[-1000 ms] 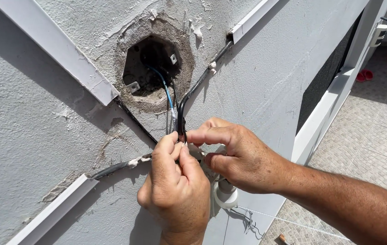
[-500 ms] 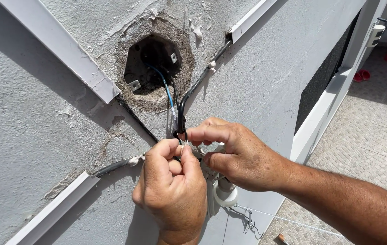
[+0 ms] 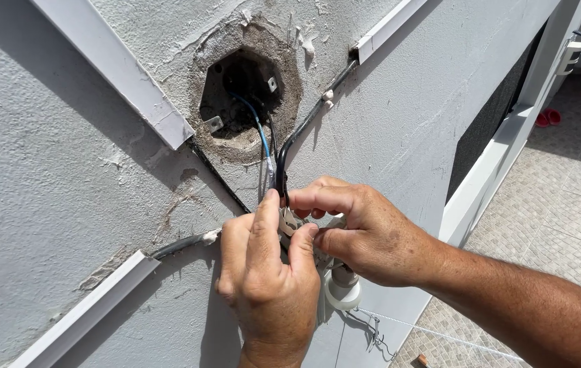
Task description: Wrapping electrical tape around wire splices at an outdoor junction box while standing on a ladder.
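Note:
A rough round hole (image 3: 244,88) in the grey plastered wall holds an electrical box. A blue wire (image 3: 258,126) and black wires (image 3: 284,160) come down out of it. My left hand (image 3: 266,272) and my right hand (image 3: 359,232) meet just below the hole, fingers pinched on the wire ends and on a small white lamp socket (image 3: 341,289) that shows under my right palm. The wire ends themselves are hidden between my fingertips.
White plastic cable ducts run along the wall at upper left (image 3: 116,65), upper right (image 3: 389,27) and lower left (image 3: 79,317). A black cable (image 3: 181,244) leaves the lower duct. A white door frame (image 3: 502,153) and tiled floor (image 3: 556,218) lie to the right.
Both hands have stayed on the wires under the hole, with only small shifts of my left fingers. The view has drifted slightly.

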